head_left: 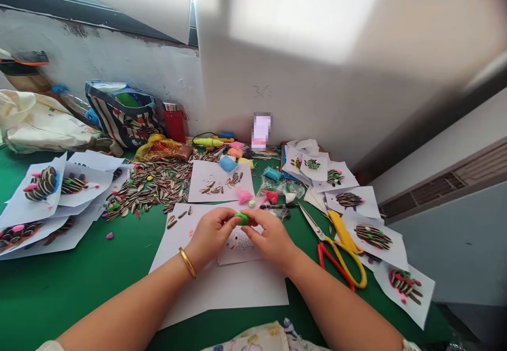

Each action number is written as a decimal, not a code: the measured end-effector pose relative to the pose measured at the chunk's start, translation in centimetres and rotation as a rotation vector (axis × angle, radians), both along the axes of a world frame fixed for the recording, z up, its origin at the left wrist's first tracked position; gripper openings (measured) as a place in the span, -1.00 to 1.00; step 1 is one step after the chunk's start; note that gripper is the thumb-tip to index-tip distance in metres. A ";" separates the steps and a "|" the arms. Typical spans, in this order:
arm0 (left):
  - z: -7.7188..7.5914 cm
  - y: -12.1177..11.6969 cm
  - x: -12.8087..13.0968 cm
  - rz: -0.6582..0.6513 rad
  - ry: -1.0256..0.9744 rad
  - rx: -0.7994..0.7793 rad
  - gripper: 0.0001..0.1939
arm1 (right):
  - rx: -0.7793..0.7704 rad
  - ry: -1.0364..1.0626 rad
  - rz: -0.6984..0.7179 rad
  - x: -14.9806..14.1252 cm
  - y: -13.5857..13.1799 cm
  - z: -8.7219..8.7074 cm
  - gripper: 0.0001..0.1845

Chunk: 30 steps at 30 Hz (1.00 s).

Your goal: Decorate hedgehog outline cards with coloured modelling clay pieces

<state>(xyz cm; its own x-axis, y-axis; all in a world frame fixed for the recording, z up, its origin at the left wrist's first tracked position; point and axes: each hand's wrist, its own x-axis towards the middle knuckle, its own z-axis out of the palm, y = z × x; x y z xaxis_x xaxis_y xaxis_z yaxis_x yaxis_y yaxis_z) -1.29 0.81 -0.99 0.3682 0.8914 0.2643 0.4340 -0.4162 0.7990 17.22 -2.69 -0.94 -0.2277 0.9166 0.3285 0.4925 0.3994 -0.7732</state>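
My left hand (212, 232) and right hand (271, 240): both closed, pinching green clay (242, 219) at 12 o'clock. Below them, a sketch sheet (241, 246), unseeded. Beyond: sparsely seeded sheet (219, 182), 12 o'clock; loose sunflower seeds (148, 185), 10 o'clock; finished-looking seed pictures (373, 236), 3 o'clock.

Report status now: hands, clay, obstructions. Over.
Left hand with gold bangle, right hand pinching green modelling-clay lump. Sketched white paper beneath. Steel scissors with red-and-yellow handles right, untouched.

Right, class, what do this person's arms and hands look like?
The left forearm and right forearm are bare, as are the left hand and right hand. A gold bangle circles the left wrist; pale sleeve edges show at the lower corners.
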 end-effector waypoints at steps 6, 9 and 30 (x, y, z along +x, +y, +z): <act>0.0 -0.2 0.0 -0.001 0.039 0.004 -0.81 | -0.013 -0.008 -0.014 -0.1 0.0 0.0 -0.84; -0.1 -0.5 0.0 -0.007 0.067 0.046 -0.79 | -0.008 -0.017 -0.032 -0.2 -0.1 0.2 -0.88; 0.1 -0.3 -0.1 -0.085 -0.037 -0.074 -0.80 | 0.052 0.024 -0.007 0.0 -0.3 0.2 -0.85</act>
<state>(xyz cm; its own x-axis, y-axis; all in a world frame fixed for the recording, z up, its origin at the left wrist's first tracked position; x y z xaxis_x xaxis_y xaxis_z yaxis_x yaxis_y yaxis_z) -1.37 0.50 -0.89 0.4345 0.8749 0.2141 0.3694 -0.3899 0.8435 17.27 -2.99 -0.78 -0.2128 0.8996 0.3814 0.4773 0.4363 -0.7628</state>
